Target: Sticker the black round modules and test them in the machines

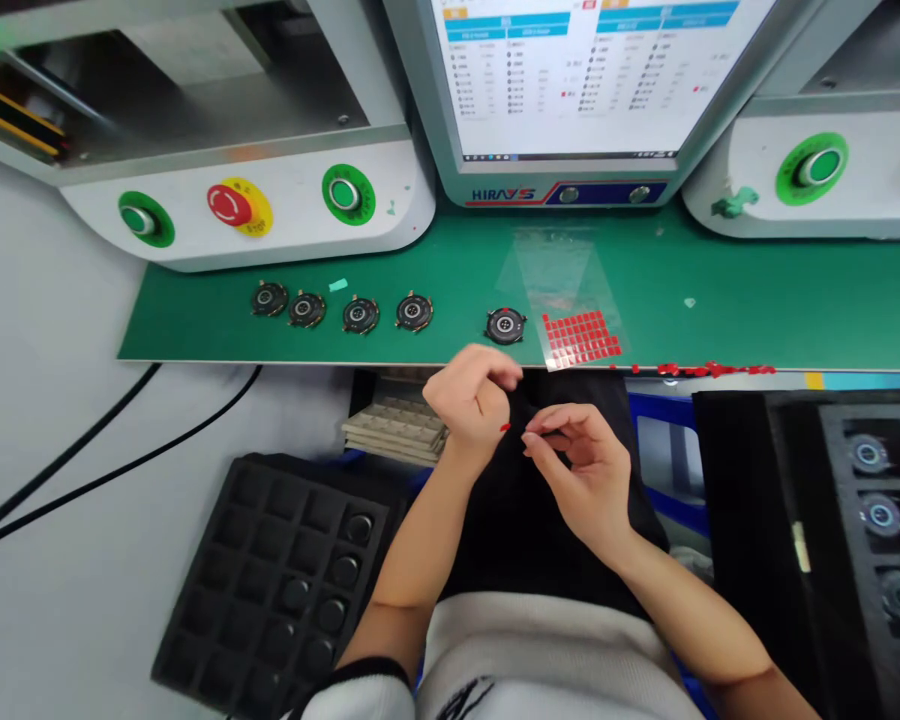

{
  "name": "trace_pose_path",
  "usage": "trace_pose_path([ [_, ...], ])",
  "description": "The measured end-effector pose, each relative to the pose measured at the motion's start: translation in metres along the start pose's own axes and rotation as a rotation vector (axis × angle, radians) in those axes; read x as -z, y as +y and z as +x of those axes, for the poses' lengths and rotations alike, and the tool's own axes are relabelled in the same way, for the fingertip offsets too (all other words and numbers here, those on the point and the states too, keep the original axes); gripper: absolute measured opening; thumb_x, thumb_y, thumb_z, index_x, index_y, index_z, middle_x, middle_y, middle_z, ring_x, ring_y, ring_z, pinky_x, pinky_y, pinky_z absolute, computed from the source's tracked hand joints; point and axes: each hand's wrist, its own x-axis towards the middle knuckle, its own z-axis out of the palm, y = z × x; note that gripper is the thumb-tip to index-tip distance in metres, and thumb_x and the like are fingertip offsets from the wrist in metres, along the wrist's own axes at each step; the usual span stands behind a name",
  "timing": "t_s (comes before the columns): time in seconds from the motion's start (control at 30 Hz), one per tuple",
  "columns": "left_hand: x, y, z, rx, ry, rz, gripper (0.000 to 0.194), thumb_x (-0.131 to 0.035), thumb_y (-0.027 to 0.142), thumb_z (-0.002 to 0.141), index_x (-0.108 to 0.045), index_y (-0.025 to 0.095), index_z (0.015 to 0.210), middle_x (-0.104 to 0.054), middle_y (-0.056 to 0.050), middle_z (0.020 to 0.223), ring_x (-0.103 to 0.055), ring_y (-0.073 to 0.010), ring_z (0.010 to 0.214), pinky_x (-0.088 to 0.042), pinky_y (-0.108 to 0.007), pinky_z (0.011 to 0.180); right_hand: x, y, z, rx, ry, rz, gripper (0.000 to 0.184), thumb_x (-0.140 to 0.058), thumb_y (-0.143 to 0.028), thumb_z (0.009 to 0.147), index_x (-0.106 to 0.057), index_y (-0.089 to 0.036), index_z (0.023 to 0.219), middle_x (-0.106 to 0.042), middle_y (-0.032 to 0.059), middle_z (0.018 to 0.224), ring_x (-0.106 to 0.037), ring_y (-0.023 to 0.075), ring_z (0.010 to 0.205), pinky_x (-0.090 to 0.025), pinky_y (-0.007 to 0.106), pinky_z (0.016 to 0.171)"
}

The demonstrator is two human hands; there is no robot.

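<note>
Above the lap (544,525), a tiny red sticker (505,428) sits between the hands; the right hand's (579,472) fingertips press together beside it, the left hand (471,402) curled. Light, flimsy: take it by an edge.

I am sitting at green bench mat (720,290), white machine housing (285,225) standing behind, monitor (570,80) glowing above; black cables (67,452) are running across grey surface (45,300) on my left.

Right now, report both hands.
Left hand: curled, can't tell if it holds the small red piece.
Right hand: fingertips pinched, closed, holding nothing visible.
</note>
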Motion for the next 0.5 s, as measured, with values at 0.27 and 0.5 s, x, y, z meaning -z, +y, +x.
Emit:
trace_pose_path([
  [0.27, 0.016, 0.021, -0.007, -0.114, 0.02, -0.128, 0.02, -0.037, 0.0, 0.058, -0.043, 0.018, 0.052, -0.039, 0.004, 0.048, -0.034, -0.008, 0.043, -0.022, -0.025, 0.044, -0.01, -0.018, -0.021, 0.049, -0.013, 0.132, 0.025, -0.072, -0.002, 0.077, -0.061, -0.023, 0.084, -0.071, -0.0028, 0.087, -0.072, 0.0088, 0.08, -0.061, 0.019, 0.072],
  [0.5, 0.02, 0.022, -0.011, -0.135, -0.053, -0.108, 0.019, -0.037, 0.001, 0.059, -0.04, 0.019, 0.054, -0.036, 0.004, 0.049, -0.031, -0.0086, 0.042, -0.02, -0.026, 0.044, -0.013, -0.022, -0.023, 0.065, 0.058, 0.085, 0.024, -0.074, -0.004, 0.073, -0.059, -0.022, 0.078, -0.073, -0.0029, 0.079, -0.072, 0.0099, 0.072, -0.062, 0.019, 0.065],
])
